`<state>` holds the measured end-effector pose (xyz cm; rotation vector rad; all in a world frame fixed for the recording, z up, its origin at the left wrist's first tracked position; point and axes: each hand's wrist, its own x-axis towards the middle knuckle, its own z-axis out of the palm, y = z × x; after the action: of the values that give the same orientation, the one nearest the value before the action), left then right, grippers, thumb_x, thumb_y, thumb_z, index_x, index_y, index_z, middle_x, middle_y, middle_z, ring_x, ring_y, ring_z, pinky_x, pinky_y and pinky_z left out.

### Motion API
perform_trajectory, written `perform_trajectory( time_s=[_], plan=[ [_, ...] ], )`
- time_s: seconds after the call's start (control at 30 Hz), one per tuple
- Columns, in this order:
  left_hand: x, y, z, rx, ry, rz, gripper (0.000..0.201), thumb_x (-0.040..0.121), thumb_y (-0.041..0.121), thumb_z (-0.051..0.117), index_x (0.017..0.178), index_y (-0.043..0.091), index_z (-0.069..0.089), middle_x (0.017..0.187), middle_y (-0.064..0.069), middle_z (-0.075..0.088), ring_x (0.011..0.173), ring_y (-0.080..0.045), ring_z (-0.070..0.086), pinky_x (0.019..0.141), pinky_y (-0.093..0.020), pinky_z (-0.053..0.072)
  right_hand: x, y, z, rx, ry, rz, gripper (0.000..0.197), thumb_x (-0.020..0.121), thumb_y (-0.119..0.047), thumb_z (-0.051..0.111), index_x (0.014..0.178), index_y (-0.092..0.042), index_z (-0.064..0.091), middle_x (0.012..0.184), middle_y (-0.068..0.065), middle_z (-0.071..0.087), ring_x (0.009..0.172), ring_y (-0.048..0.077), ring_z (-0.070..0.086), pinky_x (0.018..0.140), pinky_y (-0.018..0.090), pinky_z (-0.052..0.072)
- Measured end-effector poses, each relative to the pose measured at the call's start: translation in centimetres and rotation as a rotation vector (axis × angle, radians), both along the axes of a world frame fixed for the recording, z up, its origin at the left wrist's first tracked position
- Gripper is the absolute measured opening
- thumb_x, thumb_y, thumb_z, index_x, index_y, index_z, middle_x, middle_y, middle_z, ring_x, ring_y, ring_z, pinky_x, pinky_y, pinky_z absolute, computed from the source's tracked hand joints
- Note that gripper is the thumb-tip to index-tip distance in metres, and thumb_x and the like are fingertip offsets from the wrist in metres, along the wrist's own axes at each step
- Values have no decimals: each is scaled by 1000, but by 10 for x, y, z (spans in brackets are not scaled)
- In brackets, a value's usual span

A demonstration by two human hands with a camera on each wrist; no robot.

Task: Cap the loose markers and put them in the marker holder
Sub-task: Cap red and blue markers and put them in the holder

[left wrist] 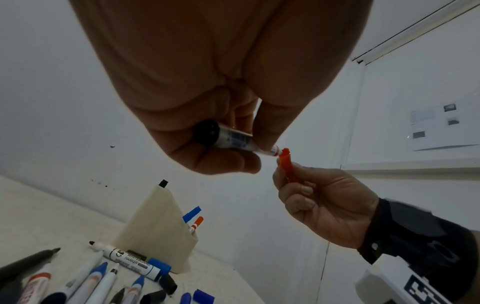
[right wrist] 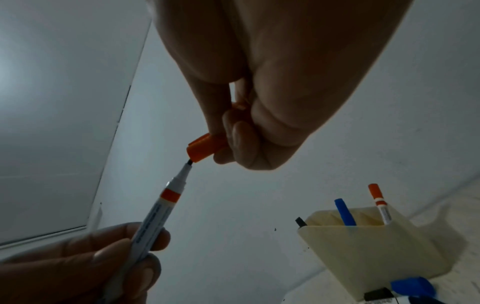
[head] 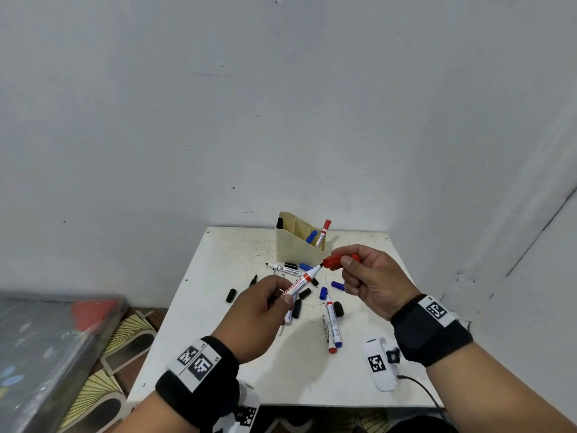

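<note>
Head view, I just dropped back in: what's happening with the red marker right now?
A person holds the red marker in the left hand and a red cap in the right hand. The marker's tip sits right at the cap's open mouth, not yet pushed in. The cream marker holder behind already has a red, a blue and a black marker in it. More markers and loose caps lie scattered on the white table.
</note>
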<state>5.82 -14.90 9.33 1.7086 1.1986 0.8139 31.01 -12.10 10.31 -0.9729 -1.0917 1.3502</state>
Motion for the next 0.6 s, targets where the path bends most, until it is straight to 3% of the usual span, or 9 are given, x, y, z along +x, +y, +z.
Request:
perform_trajectory(
  time_s=[0.17,0.33,0.47,0.6],
  plan=[
    [-2,-5,5,32,18,-8,15,103,29,54,99,38,66,85,-15,65,69,-17,57,69,-55,56,-6,-4,8,68,-128,17,20,101,4,52,116,5,65,102,30,70,56,17,35,51,28,35],
    [-4,-6,7,46,26,7,15,102,28,57,96,37,68,77,-8,64,65,-15,54,69,-56,56,-12,-10,17,123,-271,40,19,101,5,53,114,4,67,87,11,73,52,11,39,49,24,36],
    [-5,-7,8,48,30,12,16,102,29,57,96,39,68,70,3,60,65,-13,53,70,-55,57,-15,-5,18,118,-370,11,15,99,-2,60,110,-6,71,90,22,72,54,11,43,54,29,36],
    [-5,-6,8,56,32,21,16,102,31,57,93,38,68,78,-9,63,65,-13,53,71,-57,56,-16,-4,17,107,-445,9,12,99,-5,62,105,-7,72,71,-3,70,56,13,43,55,30,39]
  ],
)
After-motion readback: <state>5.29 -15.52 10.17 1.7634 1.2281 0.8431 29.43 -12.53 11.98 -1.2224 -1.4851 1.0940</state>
